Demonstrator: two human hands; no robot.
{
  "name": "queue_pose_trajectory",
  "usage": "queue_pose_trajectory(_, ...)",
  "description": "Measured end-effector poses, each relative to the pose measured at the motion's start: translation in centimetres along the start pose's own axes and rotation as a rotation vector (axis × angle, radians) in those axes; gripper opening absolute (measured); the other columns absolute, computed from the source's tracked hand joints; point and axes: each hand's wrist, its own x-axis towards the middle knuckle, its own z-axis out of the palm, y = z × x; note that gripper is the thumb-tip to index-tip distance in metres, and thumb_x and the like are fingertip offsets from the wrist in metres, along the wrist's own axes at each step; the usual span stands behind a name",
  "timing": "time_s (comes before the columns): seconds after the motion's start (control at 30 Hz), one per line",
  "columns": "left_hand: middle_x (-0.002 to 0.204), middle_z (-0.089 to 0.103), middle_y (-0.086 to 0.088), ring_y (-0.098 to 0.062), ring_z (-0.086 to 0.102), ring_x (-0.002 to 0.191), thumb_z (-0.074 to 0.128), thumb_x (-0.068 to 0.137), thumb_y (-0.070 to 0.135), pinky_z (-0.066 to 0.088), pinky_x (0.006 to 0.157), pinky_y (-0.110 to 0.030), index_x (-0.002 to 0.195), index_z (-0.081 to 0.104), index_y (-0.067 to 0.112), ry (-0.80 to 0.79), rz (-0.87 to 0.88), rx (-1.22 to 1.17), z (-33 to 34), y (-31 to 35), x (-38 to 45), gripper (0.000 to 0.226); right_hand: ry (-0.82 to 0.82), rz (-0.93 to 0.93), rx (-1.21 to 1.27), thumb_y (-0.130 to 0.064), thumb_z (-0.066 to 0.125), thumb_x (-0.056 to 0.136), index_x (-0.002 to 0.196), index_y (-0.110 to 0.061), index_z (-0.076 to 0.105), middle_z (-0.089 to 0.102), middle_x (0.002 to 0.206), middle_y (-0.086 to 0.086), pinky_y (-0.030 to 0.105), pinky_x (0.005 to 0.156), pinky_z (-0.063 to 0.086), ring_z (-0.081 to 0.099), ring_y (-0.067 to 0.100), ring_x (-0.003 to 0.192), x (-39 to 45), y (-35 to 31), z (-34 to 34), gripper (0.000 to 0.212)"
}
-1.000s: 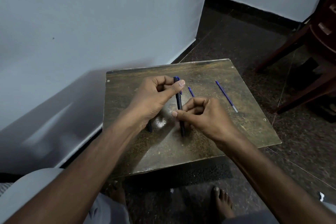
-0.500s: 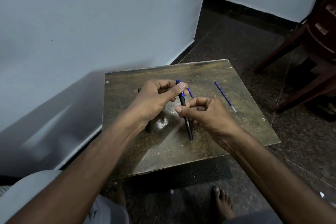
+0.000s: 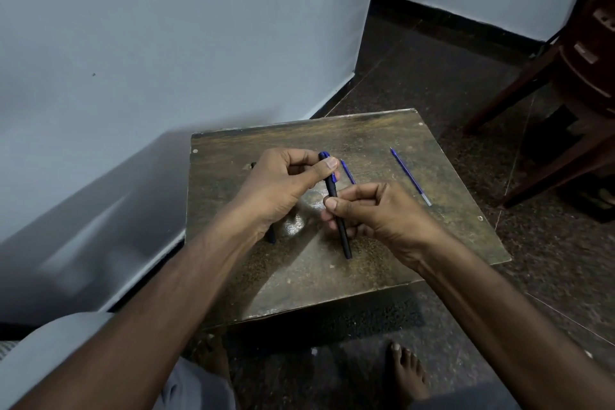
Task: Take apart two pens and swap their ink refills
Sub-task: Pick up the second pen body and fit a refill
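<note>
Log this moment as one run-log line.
left hand: grips black pen top | right hand: pinches pen barrel | blue refill: lying on table | swap: unfinished

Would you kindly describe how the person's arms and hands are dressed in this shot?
Both forearms are bare to beyond the elbows, no sleeves reaching them. The left hand and right hand carry no gloves, rings, watch or bracelets that show. Fingernails are short.

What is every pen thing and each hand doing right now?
black pen: assembled, held in both hands above the table.
left hand: grips the pen's top end.
right hand: pinches the pen's middle.
loose refill: lying on the table.
second refill: lying, partly hidden.
</note>
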Motion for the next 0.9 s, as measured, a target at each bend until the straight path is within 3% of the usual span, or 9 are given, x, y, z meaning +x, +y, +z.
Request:
queue_pose_trajectory(0.13,0.067,0.078,0.017,0.014,0.059,0.055,0.087,0.09,0.044,0.042,0.057,-0.003,0.094,0.088,0.021,0.101,0.01,-0.018,0.4,-0.4,0.2,0.023,0.058,-0.035,-0.049,-0.019,0.091,0.079,0.089,-0.012,0.078,0.085,0.091,0.015,0.024,0.062,0.056,0.079,0.016,0.072,-0.3,-0.2,0.3,0.018)
queue_pose_trajectory(0.23,0.057,0.07,0.021,0.013,0.056,0.048,0.088,0.089,0.044,0.038,0.05,-0.001,0.091,0.087,0.02,0.168,0.024,-0.03,0.9,-0.5,0.1,0.024,0.141,-0.105,-0.2,-0.019,0.092,0.083,0.085,-0.017,0.076,0.085,0.086,0.014,0.022,0.058,0.056,0.079,0.014,0.071,-0.4,-0.5,0.4,0.016)
queue_pose_trajectory(0.37,0.064,0.075,0.017,0.011,0.065,0.061,0.088,0.09,0.045,0.046,0.062,-0.004,0.083,0.083,0.025,0.166,0.095,-0.044,1.3,-0.2,-0.1,0.022,0.107,-0.214,-0.325,-0.022,0.075,0.102,0.102,-0.014,0.073,0.082,0.086,0.009,0.032,0.077,0.061,0.075,0.012,0.076,-0.3,-0.1,0.7,0.008)
queue_pose_trajectory(0.47,0.071,0.079,0.014,0.006,0.072,0.066,0.083,0.096,0.039,0.051,0.066,-0.008,0.087,0.08,0.024,0.092,0.14,-0.034,2.1,-0.2,-0.5,0.018,-0.008,-0.147,-0.13,-0.015,0.054,0.113,0.12,-0.006,0.069,0.067,0.076,-0.002,0.025,0.066,0.054,0.062,0.008,0.068,-0.1,0.3,1.4,0.019)
queue_pose_trajectory(0.6,0.096,0.086,0.003,-0.006,0.081,0.087,0.074,0.104,0.034,0.059,0.08,-0.02,0.105,0.084,0.02,0.032,0.092,-0.167,2.7,-0.3,-0.9,0.018,-0.018,-0.149,-0.019,-0.023,0.041,0.118,0.096,-0.017,0.06,0.046,0.067,-0.009,0.021,0.054,0.031,0.04,0.004,0.058,-0.1,0.6,2.1,0.029)
queue_pose_trajectory(0.67,0.099,0.086,0.002,0.001,0.077,0.081,0.071,0.106,0.028,0.056,0.076,-0.013,0.11,0.085,0.016,0.038,0.107,-0.228,3.2,-0.2,-1.1,0.018,0.073,-0.201,-0.09,-0.033,0.042,0.116,0.089,-0.022,0.058,0.042,0.061,-0.015,0.019,0.05,0.028,0.036,0.001,0.051,0.0,1.0,2.4,0.034)
queue_pose_trajectory(0.77,0.096,0.087,0.005,0.007,0.074,0.076,0.072,0.106,0.025,0.052,0.069,-0.007,0.107,0.085,0.017,0.074,0.109,-0.297,3.9,0.1,-1.3,0.015,0.272,-0.309,-0.282,-0.048,0.044,0.108,0.082,-0.031,0.059,0.048,0.052,-0.016,0.031,0.053,0.033,0.041,0.001,0.046,0.0,1.5,3.3,0.035)
queue_pose_trajectory(0.83,0.1,0.087,0.006,0.006,0.076,0.085,0.073,0.105,0.03,0.053,0.073,-0.012,0.105,0.086,0.026,0.075,0.085,-0.327,3.7,0.3,-1.3,0.014,0.341,-0.406,-0.399,-0.044,0.045,0.112,0.083,-0.038,0.059,0.054,0.054,-0.021,0.032,0.059,0.037,0.048,0.001,0.05,0.0,1.6,3.7,0.033)
queue_pose_trajectory(0.9,0.104,0.087,0.008,0.003,0.075,0.089,0.072,0.104,0.038,0.052,0.082,-0.024,0.102,0.087,0.034,0.049,0.062,-0.283,3.0,0.4,-1.2,0.016,0.359,-0.453,-0.479,-0.04,0.047,0.114,0.097,-0.041,0.068,0.06,0.061,-0.03,0.023,0.061,0.039,0.057,-0.003,0.059,-0.1,1.6,3.7,0.027)
